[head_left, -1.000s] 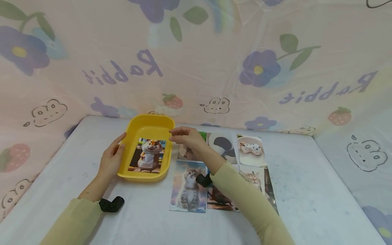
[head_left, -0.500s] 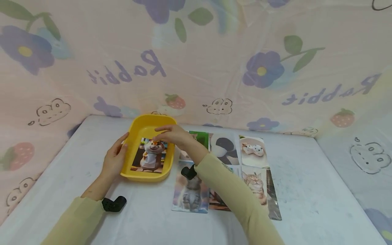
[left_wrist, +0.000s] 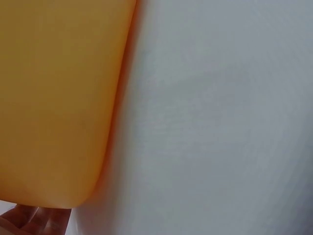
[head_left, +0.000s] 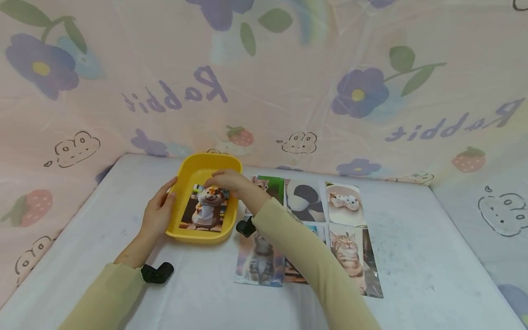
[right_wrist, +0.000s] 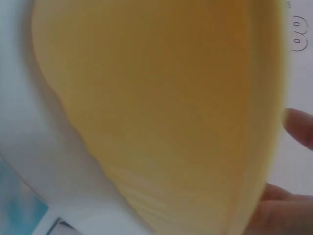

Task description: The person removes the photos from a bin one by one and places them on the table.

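My left hand grips the left rim of a yellow tray on the table. In the left wrist view its fingertips show at the tray's lower corner. A photo card of a hamster in a white apron lies inside the tray. My right hand reaches over the right rim, its bent fingers at the card's top edge. Whether they touch the card I cannot tell. The right wrist view shows the tray's outer wall with parted fingers beyond it.
Right of the tray lie several photo cards in two rows. Among them are a kitten card, a black-and-white animal card, a small-hamsters card and an orange cat card. My right forearm covers some. A patterned cloth hangs behind.
My right hand has moved left from the tray's right rim and down into the tray, to the hamster card's top edge. The left hand keeps its grip on the tray.
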Action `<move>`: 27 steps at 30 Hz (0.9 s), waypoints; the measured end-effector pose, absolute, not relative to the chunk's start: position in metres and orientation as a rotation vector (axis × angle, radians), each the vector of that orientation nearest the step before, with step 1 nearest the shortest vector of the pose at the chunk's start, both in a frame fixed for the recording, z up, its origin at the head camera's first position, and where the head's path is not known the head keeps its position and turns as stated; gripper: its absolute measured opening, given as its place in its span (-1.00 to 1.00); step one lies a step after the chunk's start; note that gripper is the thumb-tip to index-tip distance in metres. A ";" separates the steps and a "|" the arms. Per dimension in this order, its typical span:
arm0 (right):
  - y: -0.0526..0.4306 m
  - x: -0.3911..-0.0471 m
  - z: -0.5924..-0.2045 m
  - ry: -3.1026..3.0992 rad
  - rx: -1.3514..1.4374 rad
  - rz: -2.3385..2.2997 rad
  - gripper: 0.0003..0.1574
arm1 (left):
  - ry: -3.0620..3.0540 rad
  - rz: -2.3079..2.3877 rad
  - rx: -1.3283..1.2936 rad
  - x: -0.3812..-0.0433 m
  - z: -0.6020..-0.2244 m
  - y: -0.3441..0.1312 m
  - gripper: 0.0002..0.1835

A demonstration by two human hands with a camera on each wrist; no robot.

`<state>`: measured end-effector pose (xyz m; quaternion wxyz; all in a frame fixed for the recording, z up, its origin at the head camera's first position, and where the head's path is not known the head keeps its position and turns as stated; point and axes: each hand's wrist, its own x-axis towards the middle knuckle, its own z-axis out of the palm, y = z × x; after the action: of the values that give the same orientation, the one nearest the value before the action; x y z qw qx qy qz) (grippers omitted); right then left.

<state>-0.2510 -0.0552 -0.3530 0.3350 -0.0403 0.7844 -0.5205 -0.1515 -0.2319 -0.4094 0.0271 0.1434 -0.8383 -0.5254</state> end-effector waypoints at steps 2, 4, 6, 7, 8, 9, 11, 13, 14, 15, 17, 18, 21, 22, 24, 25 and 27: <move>-0.057 -0.252 -0.354 2.055 -0.094 -1.338 -0.20 | -2.585 -1.628 0.444 -0.152 -0.409 -0.232 -0.49; -0.058 -0.253 -0.355 2.058 -0.084 -1.322 -0.23 | -2.580 -1.630 0.442 -0.152 -0.410 -0.232 -0.49; -0.059 -0.254 -0.356 2.062 -0.075 -1.307 -0.28 | -2.579 -1.631 0.440 -0.152 -0.409 -0.232 -0.49; -0.060 -0.254 -0.356 2.070 -0.080 -1.295 -0.29 | -2.578 -1.632 0.443 -0.152 -0.409 -0.232 -0.49; -0.060 -0.254 -0.357 2.078 -0.086 -1.286 -0.30 | -2.578 -1.634 0.444 -0.152 -0.409 -0.232 -0.49; -0.060 -0.254 -0.357 2.085 -0.093 -1.275 -0.31 | -2.577 -1.637 0.445 -0.152 -0.409 -0.232 -0.49; -0.061 -0.253 -0.358 2.108 -0.111 -1.249 -0.32 | -2.578 -1.646 0.443 -0.152 -0.409 -0.232 -0.49; -0.061 -0.252 -0.359 2.121 -0.134 -1.229 -0.31 | -2.577 -1.650 0.437 -0.152 -0.410 -0.232 -0.49; -0.061 -0.251 -0.359 2.121 -0.142 -1.223 -0.31 | -2.577 -1.648 0.429 -0.151 -0.410 -0.232 -0.49; -0.060 -0.249 -0.359 2.124 -0.147 -1.216 -0.31 | -2.579 -1.639 0.419 -0.151 -0.410 -0.233 -0.49; -0.060 -0.247 -0.360 2.109 -0.152 -1.224 -0.32 | -2.577 -1.635 0.407 -0.150 -0.411 -0.232 -0.49; -0.060 -0.247 -0.360 2.094 -0.149 -1.234 -0.33 | -2.577 -1.631 0.401 -0.150 -0.411 -0.232 -0.49; -0.059 -0.245 -0.361 2.045 -0.146 -1.264 -0.41 | -2.575 -1.632 0.403 -0.150 -0.411 -0.232 -0.49; -0.059 -0.245 -0.362 2.025 -0.148 -1.274 -0.45 | -2.576 -1.637 0.411 -0.150 -0.411 -0.231 -0.49; -0.059 -0.244 -0.364 2.001 -0.153 -1.283 -0.53 | -2.575 -1.635 0.425 -0.151 -0.411 -0.231 -0.49; -0.059 -0.244 -0.365 1.997 -0.167 -1.279 -0.56 | -2.571 -1.635 0.430 -0.151 -0.410 -0.232 -0.49; -0.061 -0.242 -0.366 2.014 -0.186 -1.270 -0.59 | -2.563 -1.636 0.435 -0.151 -0.410 -0.234 -0.49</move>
<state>-0.2421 -0.0606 -0.3660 0.3676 -0.0724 0.7842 -0.4946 -0.1513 -0.2336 -0.4100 0.0349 0.1414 -0.8340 -0.5322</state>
